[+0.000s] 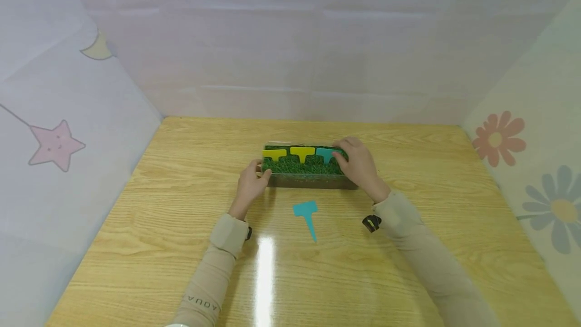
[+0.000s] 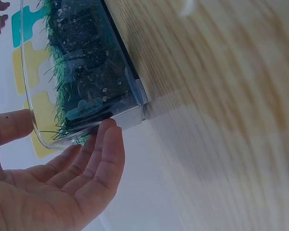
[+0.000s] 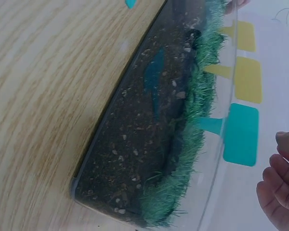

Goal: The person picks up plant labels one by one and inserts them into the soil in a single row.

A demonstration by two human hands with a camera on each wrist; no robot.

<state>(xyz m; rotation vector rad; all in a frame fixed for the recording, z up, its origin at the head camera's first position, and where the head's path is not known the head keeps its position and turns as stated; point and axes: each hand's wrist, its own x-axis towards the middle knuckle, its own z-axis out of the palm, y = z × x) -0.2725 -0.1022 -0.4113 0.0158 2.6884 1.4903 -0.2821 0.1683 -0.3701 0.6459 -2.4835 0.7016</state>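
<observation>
A clear rectangular planter box (image 1: 313, 181) holds dark soil topped with green grass (image 1: 301, 167). Two yellow T-shaped plant labels (image 1: 275, 154) and one teal plant label (image 1: 325, 154) stand in a row in the grass. My left hand (image 1: 252, 181) grips the box's left end, its thumb at the rim and its fingers against the end wall. Beside the teal label, my right hand (image 1: 358, 164) hovers with loosely bent fingers (image 3: 282, 180); a small gap separates them from the label in the right wrist view. Another teal label (image 1: 306, 211) lies flat on the table before the box.
The wooden table (image 1: 181, 216) meets pale fabric walls at the back and sides. A dark wrist-worn device (image 1: 372, 223) shows at the right cuff. Bright glare (image 1: 265, 281) crosses the table's front.
</observation>
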